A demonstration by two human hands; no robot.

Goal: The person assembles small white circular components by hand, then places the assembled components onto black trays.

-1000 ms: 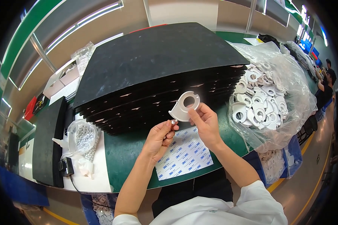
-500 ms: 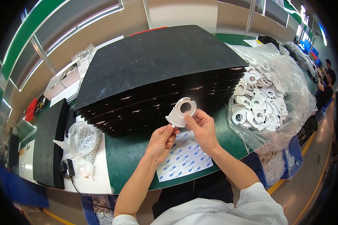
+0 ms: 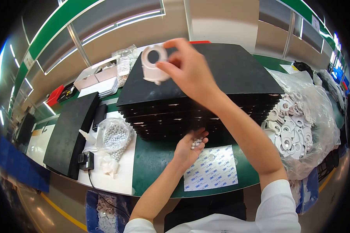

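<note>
1. White and flat, the ring-shaped foam gasket (image 3: 154,64) is pinched between the thumb and fingertips of the right hand (image 3: 190,70), which is raised over the far part of the stack of black foam sheets (image 3: 206,83); the remaining fingers curl loosely.
2. The left hand (image 3: 189,149) lies palm up, half cupped, with a few small white beads (image 3: 197,143) resting on its fingers, just in front of the stack's near edge.
3. To do this step well, the person would likely keep the pinch on the gasket's rim so its hole stays free, and keep the cupped palm level so that no bead rolls off.
4. A light grip seems wise, since the thin piece looks easy to bend.
5. Below the left hand, a printed white backing sheet (image 3: 212,171) lies on the green bench mat (image 3: 155,163).
6. To the person's left, a clear bag of white beads (image 3: 114,138) sits on a white board, next to a small black device (image 3: 85,160) with a cable and a leaning black slab (image 3: 68,136).
7. To the right, a large clear plastic bag (image 3: 299,124) holds many more white ring gaskets.
8. Behind the bench run grey partition panels with green trim, and more workstations show at the far right edge.
</note>
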